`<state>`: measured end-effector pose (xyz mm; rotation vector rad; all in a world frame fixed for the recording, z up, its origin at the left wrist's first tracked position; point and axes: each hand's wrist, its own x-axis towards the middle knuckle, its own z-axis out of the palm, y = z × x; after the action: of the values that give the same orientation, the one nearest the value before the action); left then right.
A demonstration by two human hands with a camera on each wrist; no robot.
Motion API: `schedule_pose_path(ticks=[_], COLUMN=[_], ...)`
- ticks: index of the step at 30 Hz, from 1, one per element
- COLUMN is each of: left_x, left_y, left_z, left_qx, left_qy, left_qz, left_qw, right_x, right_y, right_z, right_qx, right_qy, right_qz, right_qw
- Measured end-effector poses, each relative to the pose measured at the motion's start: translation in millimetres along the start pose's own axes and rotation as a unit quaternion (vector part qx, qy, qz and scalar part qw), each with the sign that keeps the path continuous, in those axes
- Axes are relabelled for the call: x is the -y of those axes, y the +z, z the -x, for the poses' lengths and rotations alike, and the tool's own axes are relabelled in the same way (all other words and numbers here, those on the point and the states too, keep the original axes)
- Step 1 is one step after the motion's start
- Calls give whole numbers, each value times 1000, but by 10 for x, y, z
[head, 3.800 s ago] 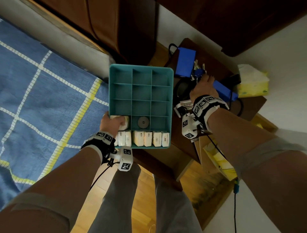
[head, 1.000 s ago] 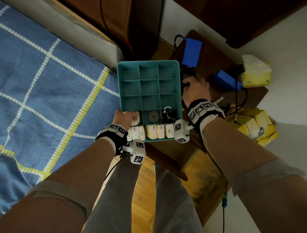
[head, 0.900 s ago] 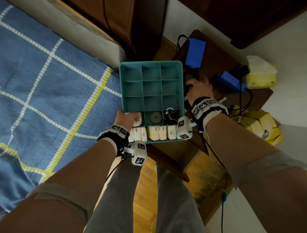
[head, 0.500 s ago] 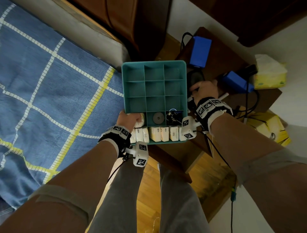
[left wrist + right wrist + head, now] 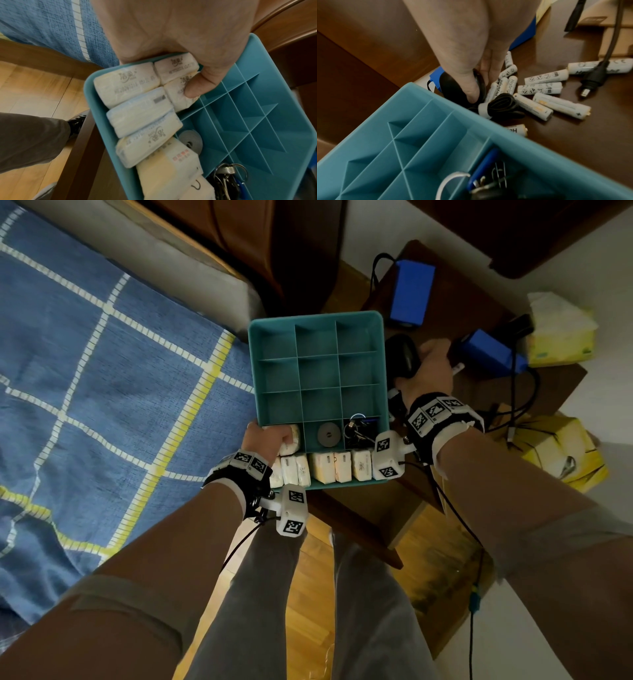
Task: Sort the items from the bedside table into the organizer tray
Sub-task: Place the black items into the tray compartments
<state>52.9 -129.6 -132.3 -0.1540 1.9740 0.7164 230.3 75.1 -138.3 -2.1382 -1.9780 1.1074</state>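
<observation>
My left hand grips the near left corner of the teal organizer tray, its thumb pressing on a tissue pack inside. Several white tissue packs fill the tray's near row. A grey disc and a bunch of keys lie in two compartments behind them. My right hand is on the bedside table right of the tray, thumb and fingers curled round a black mouse. Its bundled cable and several white batteries lie beside it.
Two blue boxes with black cables sit further back on the dark wooden table. A black plug lies across one battery. A yellow tissue box and yellow bags are at the right. A blue checked bedcover is left.
The keys, on the table 3.8 s ago, now lie in the tray's near right compartment. My right hand has shifted to the black mouse and closed round it. The left hand keeps its hold.
</observation>
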Motion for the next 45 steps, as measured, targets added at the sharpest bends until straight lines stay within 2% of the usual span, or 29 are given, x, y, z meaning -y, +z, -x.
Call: schedule_pose_path(ticks=[7,12,15,20,24,27,29,32,35,40,45], left_x=[-9,-6,1,35,51,44,48,42,37,2,-79], left_y=[7,22,30,37,50,40,40,44,45,58,69], left_z=[53,120,155,138,135,146,139,138,117,80,81], left_qx=[-2,-9,-9,-18,-23,-23,-25,-31,-39,-46,-48], left_qy=[0,10,15,18,18,19,20,21,15,-1,-13], left_qz=[-1,-9,-11,-19,-17,-15,-14,-17,-15,-29,-28], left_qw=[1000,1000,1000,999,999,999,999,999,999,999,998], right_x=[-134,-189,-172,-172,-164,-167,-152,-78,13,109,109], right_y=[-109,-141,-144,-86,-43,-37,-80,-196,-262,-239,-144], right_z=[279,567,674,787,794,769,738,463,36,-431,-500], right_qx=[-54,-89,-76,16,12,22,1,-33,47,133,142], right_qy=[-13,-100,-160,-193,-198,-235,-256,-201,-127,-96,-80], right_qz=[0,-77,-92,-1,71,101,109,122,177,231,189], right_qw=[998,988,980,981,978,966,960,972,975,959,968])
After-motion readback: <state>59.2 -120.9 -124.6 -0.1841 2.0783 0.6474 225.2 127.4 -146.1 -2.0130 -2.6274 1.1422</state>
